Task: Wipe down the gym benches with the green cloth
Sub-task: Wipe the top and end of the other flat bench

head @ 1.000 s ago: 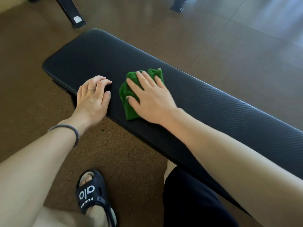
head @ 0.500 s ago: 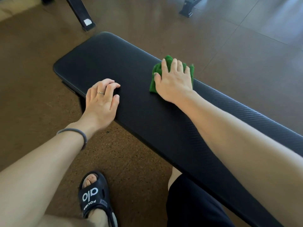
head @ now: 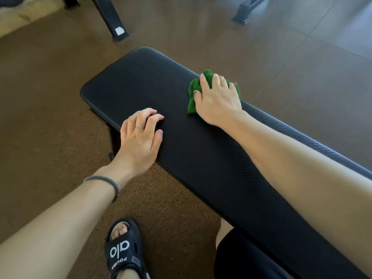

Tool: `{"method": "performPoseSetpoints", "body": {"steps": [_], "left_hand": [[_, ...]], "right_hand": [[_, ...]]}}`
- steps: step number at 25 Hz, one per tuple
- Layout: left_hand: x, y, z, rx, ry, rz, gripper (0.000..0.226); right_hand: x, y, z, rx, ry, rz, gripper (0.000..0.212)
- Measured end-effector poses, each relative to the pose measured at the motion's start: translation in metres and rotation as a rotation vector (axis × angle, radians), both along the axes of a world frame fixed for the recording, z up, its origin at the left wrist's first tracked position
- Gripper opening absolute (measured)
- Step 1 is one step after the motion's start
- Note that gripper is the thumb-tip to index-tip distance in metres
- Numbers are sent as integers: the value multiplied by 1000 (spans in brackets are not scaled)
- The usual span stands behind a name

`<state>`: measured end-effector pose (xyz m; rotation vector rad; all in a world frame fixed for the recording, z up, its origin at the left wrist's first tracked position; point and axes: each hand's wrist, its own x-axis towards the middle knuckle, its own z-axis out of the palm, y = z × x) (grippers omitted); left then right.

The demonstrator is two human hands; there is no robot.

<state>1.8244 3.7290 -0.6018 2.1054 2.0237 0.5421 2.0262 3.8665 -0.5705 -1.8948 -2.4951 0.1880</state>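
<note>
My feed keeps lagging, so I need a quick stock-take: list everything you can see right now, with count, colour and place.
gym bench: 1, black padded, diagonal across centre
green cloth: 1, bunched on bench's far edge, under right hand
equipment legs: 2, black, on floor at top
floor: brown speckled near, smoother tiles beyond
ring: 1, silver, left hand
hair tie: 1, grey, left wrist
sandal: 1, black, white lettering, bottom
left hand: flat on bench's near edge
right hand: pressing the cloth

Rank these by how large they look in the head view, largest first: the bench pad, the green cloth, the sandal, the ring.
1. bench pad
2. sandal, partly cut off and nearer the camera
3. green cloth, mostly hidden under the right hand
4. ring
</note>
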Motion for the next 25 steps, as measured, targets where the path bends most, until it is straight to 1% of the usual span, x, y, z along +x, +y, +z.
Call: {"method": "performPoseSetpoints", "body": {"steps": [2,4,5,6,7,9,11,13,14,17,18,19,21,23,25], "left_hand": [[-1,-1,3,-12,-14,-12,46],[-1,-1,3,-9,-7,-22,48],[0,0,2,0,-1,-25,48],[0,0,1,10,2,-24,47],[0,-1,0,13,5,-25,47],[0,0,1,9,1,-18,45],[0,0,3,-1,-6,-12,41],[1,-1,3,0,1,-10,39],[1,-2,3,5,9,-7,39],[3,-2,2,9,13,7,44],[2,-2,1,5,8,10,45],[0,-2,2,1,4,10,46],[0,-3,3,-8,-12,-7,47],[-1,-2,5,-21,-34,-18,47],[0,-1,4,-17,-40,-26,46]], "right_hand": [[-5,-10,0,15,5,-3,64],[7,-64,-5,105,-5,109,65],[15,-96,-6,117,11,182,65],[21,-117,-7,96,20,252,64],[25,-119,-8,75,9,302,64],[13,-77,-7,100,11,341,62],[-19,-25,-7,130,-8,278,60],[-53,11,-7,97,-4,229,59],[-70,21,-7,98,4,283,58],[-105,36,-1,91,24,582,54],[-111,40,1,73,22,624,53],[-114,43,4,65,23,622,53],[-102,40,4,73,50,490,53],[-61,14,-2,133,68,323,54],[1,-31,-7,170,63,232,56]]}}
